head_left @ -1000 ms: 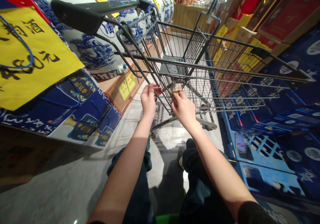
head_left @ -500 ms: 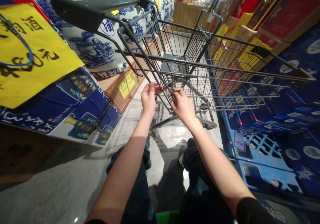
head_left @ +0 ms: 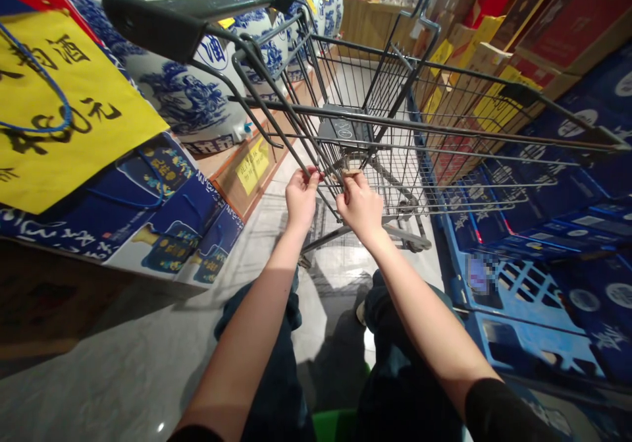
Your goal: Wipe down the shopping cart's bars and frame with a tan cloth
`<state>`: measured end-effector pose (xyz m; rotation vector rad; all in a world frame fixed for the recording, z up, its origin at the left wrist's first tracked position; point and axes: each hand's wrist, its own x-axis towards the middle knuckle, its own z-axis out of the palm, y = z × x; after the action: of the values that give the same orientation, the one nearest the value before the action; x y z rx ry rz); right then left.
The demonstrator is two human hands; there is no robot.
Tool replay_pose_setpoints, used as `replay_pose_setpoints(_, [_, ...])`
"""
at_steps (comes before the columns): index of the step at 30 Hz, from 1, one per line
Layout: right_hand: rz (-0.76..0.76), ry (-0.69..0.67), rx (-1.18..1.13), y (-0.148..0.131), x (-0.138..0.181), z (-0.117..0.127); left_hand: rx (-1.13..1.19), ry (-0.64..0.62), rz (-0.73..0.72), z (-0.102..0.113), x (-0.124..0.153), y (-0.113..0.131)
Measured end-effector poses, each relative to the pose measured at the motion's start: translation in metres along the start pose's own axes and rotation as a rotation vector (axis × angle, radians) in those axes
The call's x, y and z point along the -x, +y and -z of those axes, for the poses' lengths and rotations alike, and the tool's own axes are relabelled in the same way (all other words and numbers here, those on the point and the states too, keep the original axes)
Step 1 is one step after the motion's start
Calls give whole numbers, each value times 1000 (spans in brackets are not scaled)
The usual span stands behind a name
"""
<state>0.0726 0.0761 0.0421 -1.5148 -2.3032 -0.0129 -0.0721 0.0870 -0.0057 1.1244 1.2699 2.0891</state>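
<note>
A dark metal shopping cart [head_left: 340, 126] stands sideways in front of me. My left hand [head_left: 302, 199] is at its near side bars, thumb and fingers pinched together. Whatever lies between those fingertips is too small to make out. Close by on the right, my right hand [head_left: 361, 208] is closed around a small tan piece [head_left: 352, 173], whose kind I cannot tell, against the cart's wire side. The right fingertips are curled under and partly hidden. A narrow gap separates the two hands.
Blue-and-white porcelain jars [head_left: 190, 93] line a wooden ledge on the left, behind blue gift boxes [head_left: 162, 231] with a yellow price sign [head_left: 64, 145]. To the right are stacked blue boxes [head_left: 577, 185] and a light-blue plastic pallet [head_left: 533, 343]. Something green [head_left: 336, 425] shows beneath me.
My left hand has shifted slightly right, and its fingers have drawn closer together into a pinch. The right hand stays in nearly the same place with the tan piece.
</note>
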Motion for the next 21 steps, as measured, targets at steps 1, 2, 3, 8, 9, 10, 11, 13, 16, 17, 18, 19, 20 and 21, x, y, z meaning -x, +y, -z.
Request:
replay_pose_setpoints(1, [18, 11, -17, -3, -1, 3, -1, 2, 0, 0, 0, -1])
replay_pose_setpoints(2, [51, 26, -41, -6, -3, 5, 1, 5, -1, 0, 0, -2])
replay_pose_setpoints(3, [91, 46, -65, -9, -5, 8, 3, 6, -2, 0, 0, -3])
replay_pose_setpoints(8, [108, 68, -88, -9, -11, 7, 3, 6, 0, 1, -1, -3])
replay_pose_setpoints(9, [76, 45, -75, -6, -11, 5, 1, 8, 1, 2, -1, -3])
replay_pose_setpoints(10, [49, 21, -62, -4, -10, 4, -3, 7, 6, 2, -2, -3])
replay_pose_setpoints(11, [30, 2, -52, -2, -9, 3, -10, 2, 13, 3, -2, -3])
replay_pose_setpoints(13, [22, -19, -35, 1, -7, 3, -21, -15, 30, 4, -3, -3])
replay_pose_setpoints(16, [75, -11, -47, -1, -6, 7, -30, -21, 42, 3, -3, -3])
replay_pose_setpoints(17, [111, 5, -69, -3, -7, 8, -36, -13, 42, 2, -2, -2])
replay_pose_setpoints(18, [151, 25, -98, -5, -8, 9, -45, -2, 38, 1, -2, -3])
replay_pose_setpoints(19, [187, 48, -128, -6, -9, 10, -54, 10, 33, 0, -2, -3])
replay_pose_setpoints(20, [211, 66, -152, -7, -11, 11, -61, 21, 26, 0, -2, -3])
replay_pose_setpoints(21, [214, 74, -166, -7, -12, 12, -67, 28, 21, -1, -2, -4])
